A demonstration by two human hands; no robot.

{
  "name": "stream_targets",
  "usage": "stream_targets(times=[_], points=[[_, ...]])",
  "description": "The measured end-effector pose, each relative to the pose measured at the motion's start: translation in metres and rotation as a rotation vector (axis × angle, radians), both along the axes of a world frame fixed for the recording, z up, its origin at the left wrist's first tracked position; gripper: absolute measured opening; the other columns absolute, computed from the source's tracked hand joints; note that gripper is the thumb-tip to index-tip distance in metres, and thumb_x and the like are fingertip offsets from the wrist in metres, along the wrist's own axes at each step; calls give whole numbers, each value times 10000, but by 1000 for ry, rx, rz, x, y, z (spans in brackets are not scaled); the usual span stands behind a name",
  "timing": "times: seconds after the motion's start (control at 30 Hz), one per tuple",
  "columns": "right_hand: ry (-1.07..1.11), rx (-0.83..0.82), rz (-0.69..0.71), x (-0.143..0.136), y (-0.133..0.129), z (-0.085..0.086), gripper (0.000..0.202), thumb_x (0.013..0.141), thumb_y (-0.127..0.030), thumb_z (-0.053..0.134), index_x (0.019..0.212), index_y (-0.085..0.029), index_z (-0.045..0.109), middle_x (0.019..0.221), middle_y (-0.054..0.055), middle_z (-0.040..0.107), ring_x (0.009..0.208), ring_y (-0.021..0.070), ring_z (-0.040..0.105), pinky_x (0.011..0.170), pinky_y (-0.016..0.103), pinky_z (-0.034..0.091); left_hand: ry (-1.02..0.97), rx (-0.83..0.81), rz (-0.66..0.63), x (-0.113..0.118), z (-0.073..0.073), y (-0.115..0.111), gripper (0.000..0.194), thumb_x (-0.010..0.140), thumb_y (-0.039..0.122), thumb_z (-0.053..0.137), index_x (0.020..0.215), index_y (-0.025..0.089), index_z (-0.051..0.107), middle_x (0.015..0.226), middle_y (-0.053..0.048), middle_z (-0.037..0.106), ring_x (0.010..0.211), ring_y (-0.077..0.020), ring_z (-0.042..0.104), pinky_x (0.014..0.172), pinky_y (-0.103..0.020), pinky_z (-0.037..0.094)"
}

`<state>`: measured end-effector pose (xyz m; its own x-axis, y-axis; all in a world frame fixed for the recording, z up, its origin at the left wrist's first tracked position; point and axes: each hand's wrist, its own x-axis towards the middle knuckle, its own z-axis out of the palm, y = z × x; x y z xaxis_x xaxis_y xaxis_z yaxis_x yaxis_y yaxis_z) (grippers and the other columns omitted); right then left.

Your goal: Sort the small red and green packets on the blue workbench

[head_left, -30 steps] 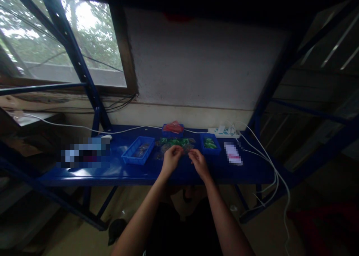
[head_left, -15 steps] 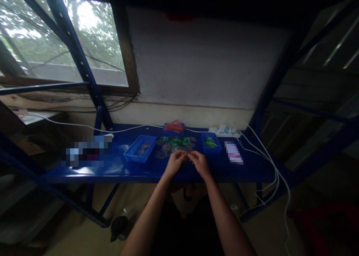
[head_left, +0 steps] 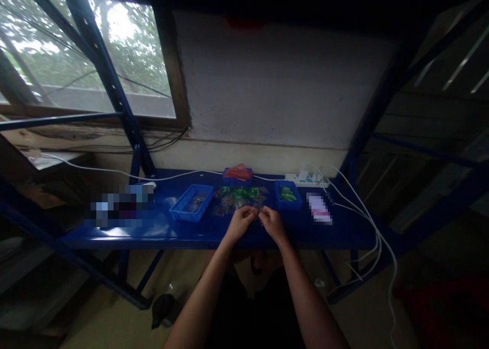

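My left hand [head_left: 243,221] and my right hand [head_left: 272,221] meet over the front of the blue table, fingers pinched. Between their fingertips is a small clear plastic bag [head_left: 259,209]; what it contains is too small and dark to tell. Just beyond the hands lies a spread of small clear packets [head_left: 229,201] with dark contents, and behind these are green packets [head_left: 244,191]. A blue tray [head_left: 186,216] holding a few clear packets stands to the left of my hands. Another blue tray [head_left: 297,203], with green packets inside, stands to the right.
At the back a small blue bin [head_left: 237,181] holds red plastic bags [head_left: 239,171]. A white power strip [head_left: 305,180] with cables lies at the back right, near a blurred phone-like object [head_left: 319,209]. Blurred items [head_left: 118,206] lie at the left. Blue rack posts flank the table [head_left: 153,234].
My fingertips have moved slightly apart, and the clear bag between them now shows more. The view has shifted a little; the trays and packets stay in place.
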<state>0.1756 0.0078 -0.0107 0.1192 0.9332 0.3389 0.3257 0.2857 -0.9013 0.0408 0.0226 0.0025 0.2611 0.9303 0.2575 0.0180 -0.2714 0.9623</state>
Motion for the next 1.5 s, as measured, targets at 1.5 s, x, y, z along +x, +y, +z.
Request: stream_targets(times=[1.5], points=[[88, 39, 44, 2, -6, 7, 124, 703, -318, 493, 690, -202, 534, 643, -9, 550, 604, 149, 503, 544, 238, 388, 86, 56, -82, 3, 0, -2, 164, 685, 304, 559, 648, 145, 545, 599, 24, 540, 575, -109, 468, 567, -219, 357]])
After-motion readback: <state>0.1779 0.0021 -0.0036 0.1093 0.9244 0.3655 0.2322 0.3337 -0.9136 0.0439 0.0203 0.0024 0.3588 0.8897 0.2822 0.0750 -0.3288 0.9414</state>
